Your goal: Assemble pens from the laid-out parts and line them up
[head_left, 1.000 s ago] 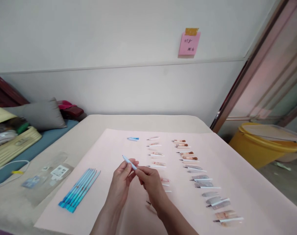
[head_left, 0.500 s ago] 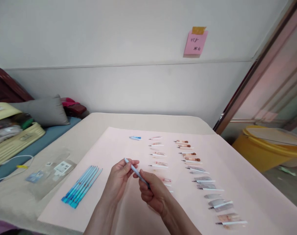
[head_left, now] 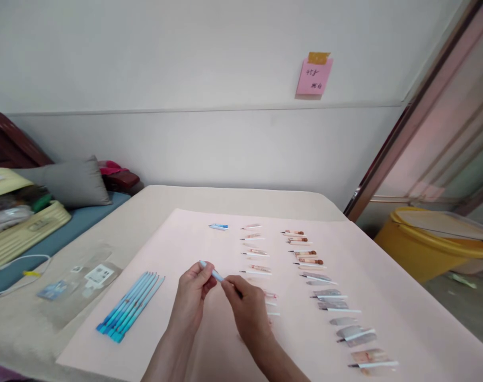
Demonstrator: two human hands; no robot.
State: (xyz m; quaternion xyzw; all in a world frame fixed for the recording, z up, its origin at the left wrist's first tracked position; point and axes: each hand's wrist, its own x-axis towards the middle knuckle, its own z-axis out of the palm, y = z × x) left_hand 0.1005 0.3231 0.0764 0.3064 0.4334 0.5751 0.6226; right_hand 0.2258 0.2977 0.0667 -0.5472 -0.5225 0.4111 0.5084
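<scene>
Above the pale pink sheet (head_left: 154,239), both hands are on one light blue pen (head_left: 216,275). My left hand (head_left: 194,286) is closed around its upper part, and the tip pokes out past the thumb. Fingers of my right hand (head_left: 247,302) pinch the other end, which they mostly hide; a small dark bit shows between them. To the left lies a row of several blue pens (head_left: 132,305) with turquoise ends. Beyond my hands, a disassembled blue pen (head_left: 218,226) rests beside its thin refill.
Right of my hands, columns of pen parts include pinkish barrels (head_left: 257,252), brown-capped barrels (head_left: 305,253) and greyish barrels (head_left: 331,297) with white refills. A clear plastic bag (head_left: 102,278) lies left of the sheet. A yellow bin (head_left: 416,249) stands at right.
My right hand has turned over, its back now facing up, and its fingers have shifted along the pen. Left hand keeps its hold. The view has shifted slightly.
</scene>
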